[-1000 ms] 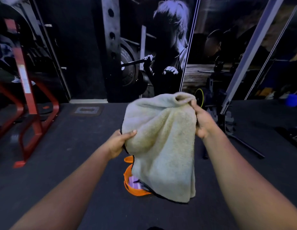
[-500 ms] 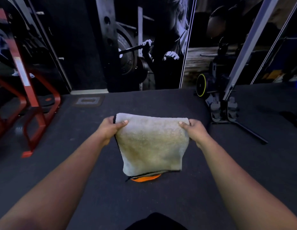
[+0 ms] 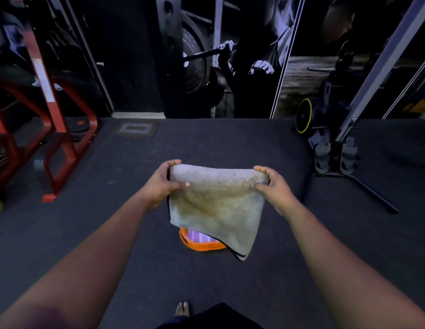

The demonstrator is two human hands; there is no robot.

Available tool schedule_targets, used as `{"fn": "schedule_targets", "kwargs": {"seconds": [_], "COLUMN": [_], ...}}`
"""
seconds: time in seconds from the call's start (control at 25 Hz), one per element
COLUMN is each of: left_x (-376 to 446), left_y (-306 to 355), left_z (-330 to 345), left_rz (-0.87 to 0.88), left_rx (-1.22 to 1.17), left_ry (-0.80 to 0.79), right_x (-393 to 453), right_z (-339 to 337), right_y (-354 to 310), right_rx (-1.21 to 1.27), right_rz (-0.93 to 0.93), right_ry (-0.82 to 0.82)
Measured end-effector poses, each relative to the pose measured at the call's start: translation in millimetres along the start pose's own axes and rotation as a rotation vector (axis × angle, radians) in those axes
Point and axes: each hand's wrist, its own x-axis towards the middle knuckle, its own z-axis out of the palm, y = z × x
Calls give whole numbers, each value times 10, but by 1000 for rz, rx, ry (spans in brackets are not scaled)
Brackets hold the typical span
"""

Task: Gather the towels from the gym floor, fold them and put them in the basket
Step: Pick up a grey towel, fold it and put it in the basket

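The towel (image 3: 216,205), bunched a second ago, now hangs folded between the left hand (image 3: 162,184) and right hand (image 3: 273,186), each pinching a top corner, directly above the basket (image 3: 199,245), probably ready to drop in.

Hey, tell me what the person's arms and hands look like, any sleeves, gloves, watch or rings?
Both forearms are bare up to the frame edge: no sleeves in view. The left hand and right hand wear no gloves; no watch, bracelet or ring shows. The left thumbnail looks short and pale.
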Motion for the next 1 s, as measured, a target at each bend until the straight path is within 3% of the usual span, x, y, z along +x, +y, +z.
{"fn": "schedule_targets", "kwargs": {"seconds": [0.24, 0.36, 0.44, 0.52, 0.6, 0.68, 0.72, 0.8, 0.92, 1.0], "left_x": [548, 894, 1122, 1244, 1376, 1570, 1675, 1749, 2088, 2215], "left_y": [-207, -269, -373, -390, -319, -201, -165, -141, -323, -580], "left_z": [-173, -431, -638, -752, -767, -674, -604, -455, -386, -461], "left_rz": [18, -1, 14, -51, -99, -112, -135, -160, -208, -207], "left_rx": [942, 937, 746, 345, -49, -260, -328, -381, -144, 3], "left_ry": [-90, -45, -2, 31, 49, 97, 117, 149, 259, 228], "right_x": [626, 918, 1105, 1282, 1429, 1531, 1598, 1587, 1948, 2211], "right_z": [391, 483, 480, 452, 459, 555, 625, 780, 779, 699], "right_y": [189, 226, 210, 170, 66, -50, -42, -12, 326, 595], "right_rx": [-678, -914, -1018, -765, -156, 386, 508, 470, 239, 64], "right_rz": [-88, -48, -60, -95, -81, -22, 18, 82, 125, 120], "right_ry": [-82, -42, 40, 138, 185, 170, 145, 88, 102, 64]}}
